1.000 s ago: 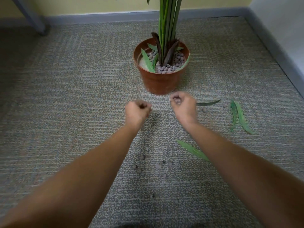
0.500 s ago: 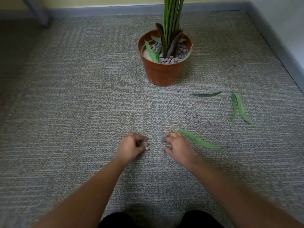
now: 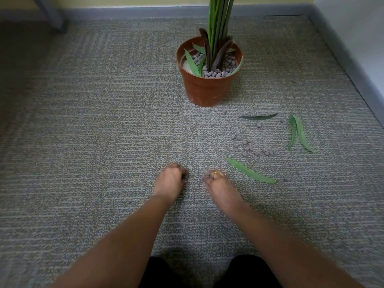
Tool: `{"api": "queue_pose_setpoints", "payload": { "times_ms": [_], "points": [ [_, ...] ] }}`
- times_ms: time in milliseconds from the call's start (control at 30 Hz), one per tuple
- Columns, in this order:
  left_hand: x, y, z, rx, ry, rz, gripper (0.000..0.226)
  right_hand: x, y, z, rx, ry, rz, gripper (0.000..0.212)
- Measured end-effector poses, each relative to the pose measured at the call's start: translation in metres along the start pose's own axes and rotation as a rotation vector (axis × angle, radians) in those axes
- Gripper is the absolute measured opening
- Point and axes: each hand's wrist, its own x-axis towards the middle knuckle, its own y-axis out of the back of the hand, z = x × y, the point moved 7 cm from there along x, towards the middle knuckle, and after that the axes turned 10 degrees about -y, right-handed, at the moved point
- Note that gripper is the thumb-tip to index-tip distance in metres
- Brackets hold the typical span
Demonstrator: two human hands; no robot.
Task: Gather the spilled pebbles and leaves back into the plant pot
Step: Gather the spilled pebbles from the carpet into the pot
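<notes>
A terracotta plant pot (image 3: 204,90) stands on the carpet, with grey pebbles (image 3: 216,74) and some leaves inside around green stems. Spilled pebbles (image 3: 246,146) lie scattered to its front right. A green leaf (image 3: 249,172) lies just right of my right hand. A dark leaf (image 3: 258,117) and two green leaves (image 3: 300,134) lie farther right. My left hand (image 3: 170,181) and right hand (image 3: 220,186) rest on the carpet side by side, fingers curled into fists over gathered pebbles, which are mostly hidden.
A grey baseboard (image 3: 342,59) and white wall close off the right side. A grey furniture leg (image 3: 52,15) stands at the far left. A lone pebble (image 3: 287,179) lies past the near leaf. My dark-clad knees (image 3: 249,271) show at the bottom.
Both fists dropped from in front of the pot to the carpet nearer me. The loose pebbles seen there earlier are no longer visible between my hands.
</notes>
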Motion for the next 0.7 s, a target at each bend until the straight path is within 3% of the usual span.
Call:
{"api": "queue_pose_setpoints", "payload": {
  "times_ms": [333, 533, 700],
  "points": [
    [0.001, -0.002, -0.003, -0.032, 0.006, 0.004, 0.02, 0.012, 0.006, 0.013, 0.104, -0.084, 0.015, 0.026],
    [0.005, -0.001, -0.016, -0.175, 0.147, 0.046, 0.018, 0.024, 0.015, 0.019, 0.234, -0.192, -0.054, 0.018],
    [0.009, 0.002, -0.021, -0.293, 0.191, 0.087, 0.008, 0.03, 0.02, 0.036, 0.645, -0.42, -0.088, 0.017]
  ]
}}
